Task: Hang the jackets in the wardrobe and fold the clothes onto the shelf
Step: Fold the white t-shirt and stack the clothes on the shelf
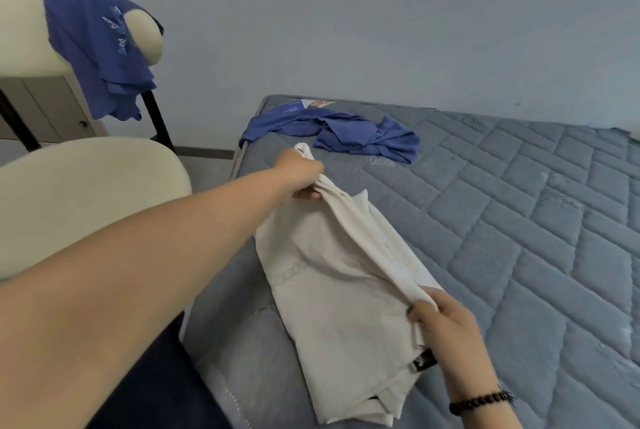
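A cream-white garment (pixel 332 293) hangs stretched over the near corner of the blue quilted mattress (pixel 519 220). My left hand (pixel 300 172) grips its far end, arm stretched forward. My right hand (pixel 446 328), with a dark bead bracelet on the wrist, pinches the near end of the same folded edge. The lower part of the garment rests on the mattress, with a small black tag showing by my right hand. A blue garment (pixel 346 134) lies crumpled at the far corner of the mattress. Another blue garment (pixel 100 47) is draped over a chair back.
A cream padded chair (pixel 76 200) with black legs stands left of the bed. A wardrobe or cabinet front (pixel 52 109) shows behind it. A leaflet (pixel 311 104) lies at the mattress's far edge. A pale blue wall is behind.
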`<state>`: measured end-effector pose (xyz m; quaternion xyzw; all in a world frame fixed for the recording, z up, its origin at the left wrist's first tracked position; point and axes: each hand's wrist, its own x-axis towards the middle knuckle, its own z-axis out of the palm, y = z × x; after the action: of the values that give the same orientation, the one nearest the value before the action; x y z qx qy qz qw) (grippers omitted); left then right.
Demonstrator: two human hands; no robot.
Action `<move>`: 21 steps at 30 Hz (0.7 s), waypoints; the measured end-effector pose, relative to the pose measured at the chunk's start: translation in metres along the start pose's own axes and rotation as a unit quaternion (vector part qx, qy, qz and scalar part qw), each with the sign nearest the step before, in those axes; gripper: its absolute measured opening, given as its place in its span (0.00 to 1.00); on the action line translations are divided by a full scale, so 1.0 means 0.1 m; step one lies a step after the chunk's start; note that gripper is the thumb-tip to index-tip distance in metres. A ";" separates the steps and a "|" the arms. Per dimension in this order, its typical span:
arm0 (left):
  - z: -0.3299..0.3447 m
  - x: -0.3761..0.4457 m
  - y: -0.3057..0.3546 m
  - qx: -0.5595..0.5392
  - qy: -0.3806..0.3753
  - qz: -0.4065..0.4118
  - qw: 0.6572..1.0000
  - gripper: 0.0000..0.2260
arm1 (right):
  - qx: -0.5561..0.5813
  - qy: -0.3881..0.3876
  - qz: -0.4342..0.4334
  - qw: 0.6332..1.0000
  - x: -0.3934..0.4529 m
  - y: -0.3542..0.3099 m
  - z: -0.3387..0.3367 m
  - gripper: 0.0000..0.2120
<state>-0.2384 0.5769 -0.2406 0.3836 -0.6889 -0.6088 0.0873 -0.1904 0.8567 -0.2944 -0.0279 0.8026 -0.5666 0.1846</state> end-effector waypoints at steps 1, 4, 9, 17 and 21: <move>0.16 0.06 0.02 -0.006 -0.008 0.002 1.000 0.05 | -0.009 0.030 0.001 0.999 0.12 0.05 -0.09 0.11; 0.59 0.23 0.03 -0.032 -0.072 -0.021 0.997 0.05 | -0.043 0.113 0.007 0.993 0.50 0.22 -0.27 0.10; 0.88 0.39 -0.54 0.202 -0.193 0.061 0.958 0.42 | -0.086 0.184 0.066 0.977 0.88 0.60 -0.30 0.24; 0.54 0.28 -1.72 0.518 -0.134 0.247 0.808 0.31 | -0.160 0.256 0.012 0.953 0.93 0.82 -0.40 0.21; 0.44 -0.03 -2.07 0.523 -0.037 0.277 0.805 0.31 | -0.272 0.366 -0.085 0.886 1.02 0.89 -0.40 0.20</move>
<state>-0.1748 0.6196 -0.4374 0.1407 -0.9827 -0.1201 0.0127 -0.2832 0.8985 -0.3920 0.0644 0.9301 -0.3097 -0.1865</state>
